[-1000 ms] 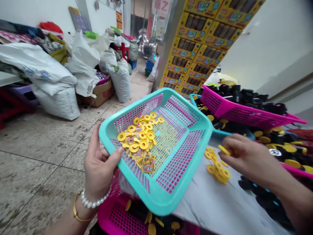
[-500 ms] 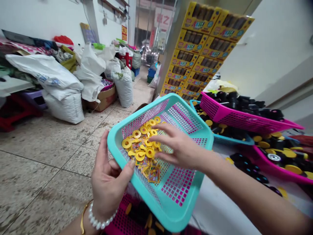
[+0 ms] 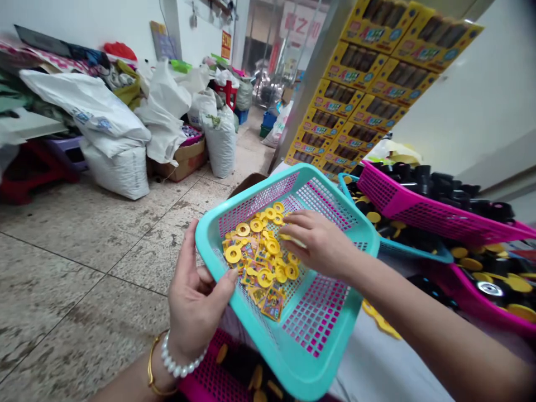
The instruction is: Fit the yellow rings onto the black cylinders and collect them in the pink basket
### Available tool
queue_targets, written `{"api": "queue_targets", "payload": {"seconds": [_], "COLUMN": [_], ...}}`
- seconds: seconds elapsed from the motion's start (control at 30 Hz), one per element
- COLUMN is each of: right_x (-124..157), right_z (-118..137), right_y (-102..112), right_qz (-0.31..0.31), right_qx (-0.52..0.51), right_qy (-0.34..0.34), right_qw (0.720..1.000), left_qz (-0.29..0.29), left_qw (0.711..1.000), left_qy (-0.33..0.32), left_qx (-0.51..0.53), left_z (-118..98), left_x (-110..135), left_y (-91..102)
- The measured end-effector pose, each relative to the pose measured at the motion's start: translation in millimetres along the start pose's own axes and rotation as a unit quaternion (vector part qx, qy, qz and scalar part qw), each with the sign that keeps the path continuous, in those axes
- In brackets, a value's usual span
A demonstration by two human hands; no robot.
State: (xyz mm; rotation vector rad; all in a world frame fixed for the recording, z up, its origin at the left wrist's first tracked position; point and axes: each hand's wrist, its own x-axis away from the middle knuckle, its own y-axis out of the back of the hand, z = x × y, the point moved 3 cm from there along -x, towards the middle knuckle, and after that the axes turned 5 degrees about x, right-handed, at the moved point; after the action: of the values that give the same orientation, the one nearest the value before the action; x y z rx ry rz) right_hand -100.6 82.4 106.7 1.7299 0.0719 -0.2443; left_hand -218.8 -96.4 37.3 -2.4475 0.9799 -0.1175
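Along near-left edge of teal basket [image 3: 299, 346], left hand [image 3: 193, 306] clamped on rim, thumb on top. Right hand [image 3: 316, 243] over right corner; yellow piece [image 3: 293, 242] at fingertips, can't tell from here if pinched. Yellow rings [image 3: 272, 247], printed cards [image 3: 273, 304] heaped toward left corner.

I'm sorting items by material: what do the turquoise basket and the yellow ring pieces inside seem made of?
Turquoise basket: likely molded plastic, smooth satin finish, judging by its rounded corners and gridded openings.
Yellow ring pieces: probably plastic too, slightly glossy, given their uniform color and soft highlights.
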Motion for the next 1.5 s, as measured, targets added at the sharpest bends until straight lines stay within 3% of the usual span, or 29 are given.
{"api": "queue_targets", "payload": {"seconds": [0.1, 0.2, 0.33, 0.43, 0.53, 0.73, 0.87, 1.0, 1.13, 1.23, 1.3, 1.37, 1.5], "right_x": [-27.0, -46.1, -35.7, -11.6, 5.8, 2.8, 8.1, 21.2, 29.4, 31.0, 29.2, 25.0, 15.4], "right_z": [44.8, 63.6, 32.2, 1.1, 0.8, 40.3, 13.4, -15.0, -11.2, -13.9, -21.9, -25.9, -8.6], "right_y": [-5.4, -16.9, -12.4, 0.3, 0.3, -23.2, -17.6, -6.5, -12.3, -19.5, -18.4, -13.6, -10.8], "right_qz": [-0.006, 0.018, -0.019, -0.043, 0.01, 0.148, 0.141, 0.134, 0.208, 0.266, 0.259, 0.212, 0.133], "right_qx": [-0.075, -0.087, -0.107, -0.043, -0.009, -0.1, -0.081, 0.019, -0.012, -0.008, 0.026, 0.027, -0.076], "right_qy": [0.076, 0.118, 0.052, -0.017, -0.027, 0.048, -0.007, -0.069, -0.064, -0.064, -0.086, -0.102, -0.033], "right_qw": [0.994, 0.989, 0.993, 0.998, 1.0, 0.983, 0.987, 0.988, 0.976, 0.962, 0.962, 0.972, 0.988], "left_qz": [0.008, 0.0, -0.003, -0.001, 0.0, -0.01, -0.014, -0.013, -0.009, 0.007, 0.015, 0.023, 0.035], "left_qw": [1.0, 1.0, 1.0, 1.0, 1.0, 1.0, 0.998, 0.996, 0.997, 0.998, 0.998, 0.999, 0.998], "left_qy": [-0.004, -0.007, -0.004, 0.001, 0.013, 0.008, 0.009, 0.012, 0.008, 0.039, 0.05, 0.047, 0.043], "left_qx": [-0.026, -0.027, -0.003, 0.013, 0.02, 0.028, 0.054, 0.088, 0.07, 0.042, 0.026, 0.014, -0.007], "left_z": [1.7, 3.7, 7.3, 9.2, 11.9, 19.8, 30.1, 42.5, 45.8, 37.6, 26.3, 12.8, -4.5], "left_x": [2.8, 6.0, 5.0, -0.2, -6.0, -11.2, -13.5, -15.3, -17.1, -21.4, -25.7, -30.0, -33.6], "left_y": [-3.5, -5.8, -3.4, 0.8, 2.6, -2.0, 0.9, 6.1, 6.5, 2.8, 0.2, -2.2, -6.0]}}
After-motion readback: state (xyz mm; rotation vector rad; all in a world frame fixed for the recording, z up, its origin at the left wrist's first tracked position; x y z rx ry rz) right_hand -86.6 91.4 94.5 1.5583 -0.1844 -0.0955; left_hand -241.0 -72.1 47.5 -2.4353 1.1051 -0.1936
